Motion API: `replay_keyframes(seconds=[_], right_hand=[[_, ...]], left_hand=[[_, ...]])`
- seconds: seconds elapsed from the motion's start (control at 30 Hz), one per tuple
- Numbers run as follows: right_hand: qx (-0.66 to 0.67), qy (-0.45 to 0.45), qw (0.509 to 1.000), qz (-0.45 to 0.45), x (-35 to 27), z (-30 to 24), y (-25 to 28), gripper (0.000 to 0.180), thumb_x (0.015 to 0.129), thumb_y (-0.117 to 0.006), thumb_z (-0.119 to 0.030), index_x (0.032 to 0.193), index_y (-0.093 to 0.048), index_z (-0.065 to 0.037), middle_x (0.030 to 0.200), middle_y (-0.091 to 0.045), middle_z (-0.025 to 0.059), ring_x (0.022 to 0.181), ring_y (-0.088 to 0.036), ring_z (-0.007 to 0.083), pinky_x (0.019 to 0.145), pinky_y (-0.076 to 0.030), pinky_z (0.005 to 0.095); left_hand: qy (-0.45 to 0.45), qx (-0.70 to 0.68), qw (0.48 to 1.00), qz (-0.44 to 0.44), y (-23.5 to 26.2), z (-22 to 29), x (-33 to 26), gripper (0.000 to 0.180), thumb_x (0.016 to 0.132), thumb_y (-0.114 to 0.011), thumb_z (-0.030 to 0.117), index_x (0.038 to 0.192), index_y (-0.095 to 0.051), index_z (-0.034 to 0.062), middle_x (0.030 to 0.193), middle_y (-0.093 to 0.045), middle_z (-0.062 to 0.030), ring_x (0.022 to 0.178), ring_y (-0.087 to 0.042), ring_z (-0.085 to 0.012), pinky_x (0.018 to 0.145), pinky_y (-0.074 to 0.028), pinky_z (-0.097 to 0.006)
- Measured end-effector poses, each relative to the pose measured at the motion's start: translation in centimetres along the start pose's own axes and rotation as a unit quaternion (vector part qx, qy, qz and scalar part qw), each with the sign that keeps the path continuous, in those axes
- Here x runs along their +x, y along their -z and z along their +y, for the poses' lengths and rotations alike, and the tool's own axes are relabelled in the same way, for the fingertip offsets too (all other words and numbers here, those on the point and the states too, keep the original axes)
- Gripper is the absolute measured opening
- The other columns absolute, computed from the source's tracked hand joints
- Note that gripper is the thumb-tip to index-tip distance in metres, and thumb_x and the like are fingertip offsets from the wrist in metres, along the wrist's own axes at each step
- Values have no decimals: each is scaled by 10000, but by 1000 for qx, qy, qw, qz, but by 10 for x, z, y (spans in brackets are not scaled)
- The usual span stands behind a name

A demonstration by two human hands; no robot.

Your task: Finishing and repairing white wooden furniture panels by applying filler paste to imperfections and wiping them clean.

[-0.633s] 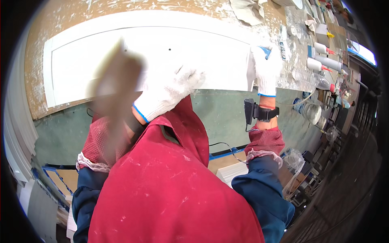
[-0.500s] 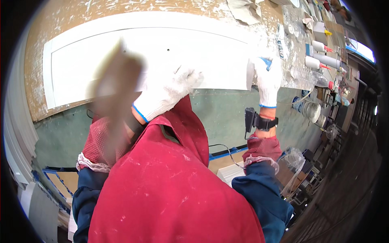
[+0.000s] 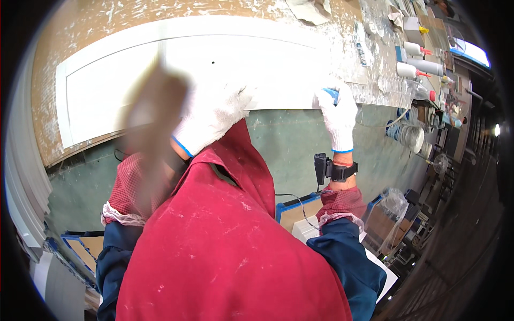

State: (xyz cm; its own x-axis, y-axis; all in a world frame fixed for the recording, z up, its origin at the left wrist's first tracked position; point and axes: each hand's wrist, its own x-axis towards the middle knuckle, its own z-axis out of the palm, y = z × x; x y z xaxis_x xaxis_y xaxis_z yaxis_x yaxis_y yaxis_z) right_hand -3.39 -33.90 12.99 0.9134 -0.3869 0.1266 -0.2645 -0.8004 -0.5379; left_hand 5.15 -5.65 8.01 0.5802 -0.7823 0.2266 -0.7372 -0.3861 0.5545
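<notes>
A long white panel [image 3: 134, 69] with a recessed centre and a small dark hole lies on the worktable. My left hand [image 3: 217, 109], in a white knit glove, rests flat on its near edge with the fingers toward the right. Glare washes out the finger outlines there. At the panel's near right corner, my right hand [image 3: 340, 115], gloved alike, is closed round a small blue block [image 3: 332, 95]. Only part of that block shows between thumb and fingers. A blurred brown shape [image 3: 155, 101] close to the camera hides part of the panel and my left wrist.
Paint-spattered board covers the worktable [image 3: 107, 24]. Crumpled paper [image 3: 310, 10] lies at its far side. To the right are white glue bottles [image 3: 409, 70] with red tips and a clear plastic bottle [image 3: 420, 91]. White panels stand at far left; a blue-edged frame [image 3: 297, 206] is below.
My right hand, with the blue block, has come nearer to me along the panel's right end. My left hand stays on the near edge. The whole view has shifted slightly.
</notes>
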Motion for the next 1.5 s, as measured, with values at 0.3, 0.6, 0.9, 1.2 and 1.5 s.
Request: replay_keyframes(seconds=[0.3,0.6,0.9,1.2,1.5], right_hand=[[-45,-23,997,-52,-14,-12,4,300,802,-662,-199,1062,-602,-62,908,-629,108,777,-621,215,710,-497,334],[-9,-104,989,-107,-53,-36,23,292,813,-672,-183,1057,-598,-41,894,-644,115,741,-649,197,679,-512,310],[214,51,966,132,-57,-140,-62,248,804,-672,-108,1027,-592,-37,930,-624,129,814,-611,292,721,-493,357],[75,206,964,152,-46,-163,-76,626,677,-721,-85,1264,-512,-31,1074,-601,120,955,-575,292,818,-453,373],[183,140,971,56,-62,-135,-49,584,716,-726,-123,1252,-512,-34,1109,-599,162,984,-591,322,862,-473,389]], left_hand=[[-3,31,1000,4,11,8,1,429,832,-645,219,1230,-544,96,1190,-553,-65,1080,-520,-252,903,-450,-343],[7,-39,999,-1,20,6,4,500,788,-695,177,1245,-527,64,1127,-553,-118,992,-541,-293,832,-461,-358],[255,-573,769,-123,53,36,-4,335,855,-652,261,1055,-606,-4,899,-636,-48,797,-582,-157,744,-471,-290],[267,-822,500,53,39,18,-11,301,963,-518,191,1231,-468,64,1168,-526,-69,1068,-524,-182,969,-441,-343],[324,-672,661,81,70,7,22,255,830,-649,157,1027,-550,28,813,-532,-7,734,-507,-73,650,-439,-245]])
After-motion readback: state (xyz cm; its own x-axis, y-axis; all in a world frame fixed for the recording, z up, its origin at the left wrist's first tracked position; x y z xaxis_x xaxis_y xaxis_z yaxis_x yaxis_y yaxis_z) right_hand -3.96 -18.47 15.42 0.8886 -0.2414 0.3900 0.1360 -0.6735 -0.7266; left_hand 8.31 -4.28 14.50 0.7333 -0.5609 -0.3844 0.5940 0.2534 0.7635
